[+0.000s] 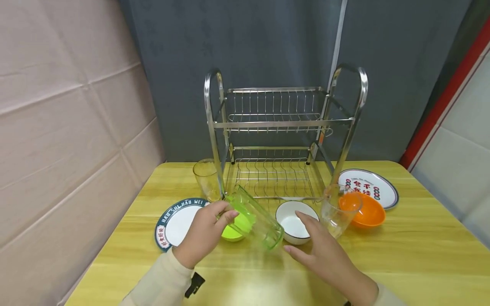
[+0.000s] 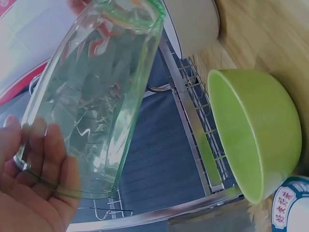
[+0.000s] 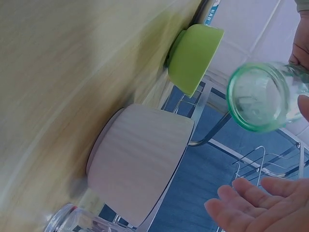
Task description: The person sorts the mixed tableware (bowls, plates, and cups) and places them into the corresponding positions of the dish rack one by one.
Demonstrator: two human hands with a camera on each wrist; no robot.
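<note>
While the left hand [image 1: 206,231] grips a green-tinted glass [image 1: 255,216] tilted on its side above the green bowl [image 1: 234,229], the right hand [image 1: 325,250] hovers open-fingered beside the white bowl [image 1: 294,221], holding nothing, before an unloaded dish rack [image 1: 283,136] on the wooden table [image 1: 421,255].

A yellow wooden table [image 1: 402,263] bears a dish rack [image 1: 283,131], bowls, plates and glasses.
</note>
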